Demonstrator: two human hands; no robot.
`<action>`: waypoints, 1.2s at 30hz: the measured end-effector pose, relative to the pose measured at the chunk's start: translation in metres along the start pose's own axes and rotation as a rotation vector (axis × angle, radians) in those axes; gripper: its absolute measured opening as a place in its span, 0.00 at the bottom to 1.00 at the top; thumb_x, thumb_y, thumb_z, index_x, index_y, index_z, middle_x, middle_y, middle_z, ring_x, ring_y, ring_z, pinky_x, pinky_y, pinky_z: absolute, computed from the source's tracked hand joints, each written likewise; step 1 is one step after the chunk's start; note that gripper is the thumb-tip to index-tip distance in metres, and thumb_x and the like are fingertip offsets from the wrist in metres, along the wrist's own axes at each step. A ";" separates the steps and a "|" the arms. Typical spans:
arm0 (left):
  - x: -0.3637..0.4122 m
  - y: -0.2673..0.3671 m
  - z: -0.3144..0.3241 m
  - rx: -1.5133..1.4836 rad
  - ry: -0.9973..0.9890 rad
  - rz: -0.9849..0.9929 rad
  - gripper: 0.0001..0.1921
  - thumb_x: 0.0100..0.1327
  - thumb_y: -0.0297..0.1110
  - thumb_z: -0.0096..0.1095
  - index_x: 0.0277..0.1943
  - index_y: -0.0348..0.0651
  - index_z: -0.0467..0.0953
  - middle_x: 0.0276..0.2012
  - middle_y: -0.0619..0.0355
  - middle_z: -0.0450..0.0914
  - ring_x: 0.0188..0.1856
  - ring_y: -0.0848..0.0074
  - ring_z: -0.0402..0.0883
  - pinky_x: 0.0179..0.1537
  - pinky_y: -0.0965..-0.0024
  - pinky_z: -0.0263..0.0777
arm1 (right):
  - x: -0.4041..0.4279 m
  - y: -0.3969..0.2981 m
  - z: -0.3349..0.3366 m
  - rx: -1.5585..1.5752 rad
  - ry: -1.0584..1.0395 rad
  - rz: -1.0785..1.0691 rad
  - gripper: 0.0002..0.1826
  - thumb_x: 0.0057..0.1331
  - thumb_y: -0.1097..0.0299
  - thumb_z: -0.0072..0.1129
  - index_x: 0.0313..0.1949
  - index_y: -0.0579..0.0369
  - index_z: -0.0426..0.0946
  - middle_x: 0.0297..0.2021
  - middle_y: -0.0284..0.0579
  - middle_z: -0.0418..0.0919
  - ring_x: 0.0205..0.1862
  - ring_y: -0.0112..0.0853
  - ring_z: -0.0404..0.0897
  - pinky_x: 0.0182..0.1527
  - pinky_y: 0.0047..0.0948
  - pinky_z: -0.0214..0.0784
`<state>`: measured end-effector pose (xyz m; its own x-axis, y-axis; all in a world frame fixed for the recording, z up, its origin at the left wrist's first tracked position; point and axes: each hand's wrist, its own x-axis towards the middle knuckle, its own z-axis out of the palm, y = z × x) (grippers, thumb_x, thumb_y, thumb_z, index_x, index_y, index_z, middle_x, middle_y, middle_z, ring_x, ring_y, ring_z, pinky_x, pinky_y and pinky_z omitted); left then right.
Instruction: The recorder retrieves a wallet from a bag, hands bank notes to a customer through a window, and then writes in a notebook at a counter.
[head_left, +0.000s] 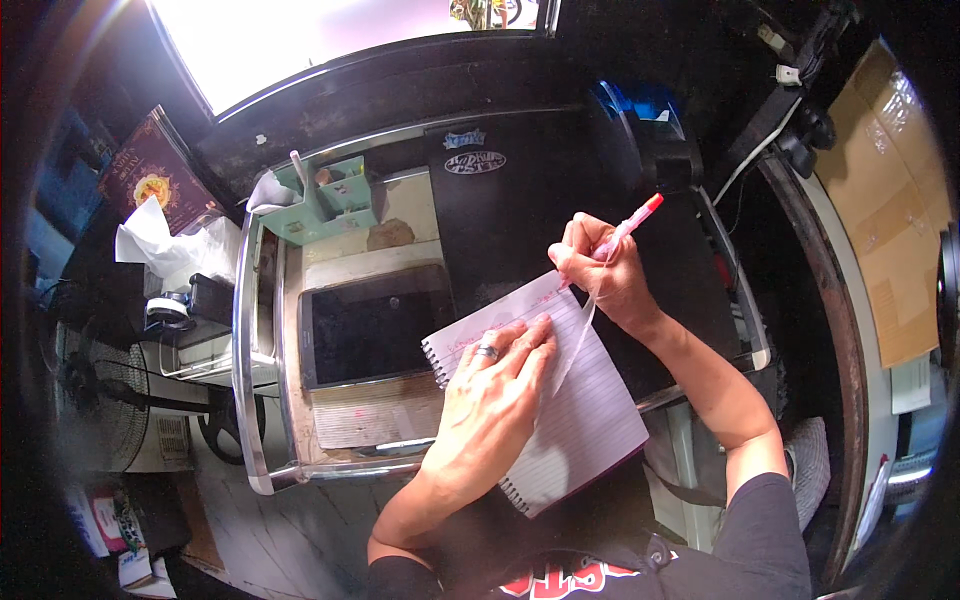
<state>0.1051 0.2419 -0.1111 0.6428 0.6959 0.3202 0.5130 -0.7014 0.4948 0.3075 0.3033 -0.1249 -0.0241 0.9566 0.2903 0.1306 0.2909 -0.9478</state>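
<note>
A spiral-bound notebook (592, 420) with lined pages lies at a slant before me, its front part over the desk's edge. Red handwriting shows near its top. My right hand (611, 277) grips a pink pen with a red end (637, 216), its tip at the page's top right corner. From the pen a thin, pale ribbon or strip (574, 352) hangs down over the page. My left hand (499, 397), with a ring on one finger, rests flat on the page, fingers together, holding nothing.
Left of the notebook lies a dark tablet (375, 326) on the desk. Behind it stands a green desk organizer (345, 214). Crumpled white tissue (161, 244) and a fan (105, 397) are at the left. A large cardboard piece (892, 217) stands at the right.
</note>
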 end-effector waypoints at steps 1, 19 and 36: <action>0.000 0.000 0.000 0.000 0.002 0.000 0.23 0.51 0.19 0.56 0.54 0.35 0.74 0.61 0.53 0.73 0.61 0.59 0.70 0.58 0.59 0.65 | 0.000 0.001 0.000 0.003 0.002 -0.011 0.16 0.62 0.77 0.57 0.19 0.54 0.62 0.19 0.33 0.65 0.22 0.18 0.65 0.26 0.21 0.60; 0.000 0.000 -0.002 -0.016 0.011 -0.003 0.24 0.50 0.18 0.56 0.54 0.35 0.74 0.60 0.53 0.74 0.58 0.59 0.72 0.57 0.59 0.66 | -0.003 -0.005 -0.001 0.065 0.019 0.018 0.14 0.61 0.79 0.56 0.21 0.52 0.63 0.18 0.30 0.66 0.23 0.17 0.68 0.27 0.21 0.62; -0.056 0.014 -0.026 -0.116 -0.034 -0.063 0.15 0.59 0.25 0.62 0.50 0.35 0.78 0.52 0.53 0.80 0.59 0.59 0.75 0.57 0.62 0.73 | -0.004 -0.007 0.000 0.163 -0.025 -0.097 0.10 0.65 0.74 0.61 0.29 0.57 0.68 0.34 0.47 0.80 0.25 0.20 0.77 0.28 0.18 0.73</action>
<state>0.0612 0.1974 -0.1008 0.6314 0.7311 0.2586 0.4852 -0.6326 0.6037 0.3071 0.2973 -0.1196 -0.0535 0.9236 0.3797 -0.0360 0.3782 -0.9250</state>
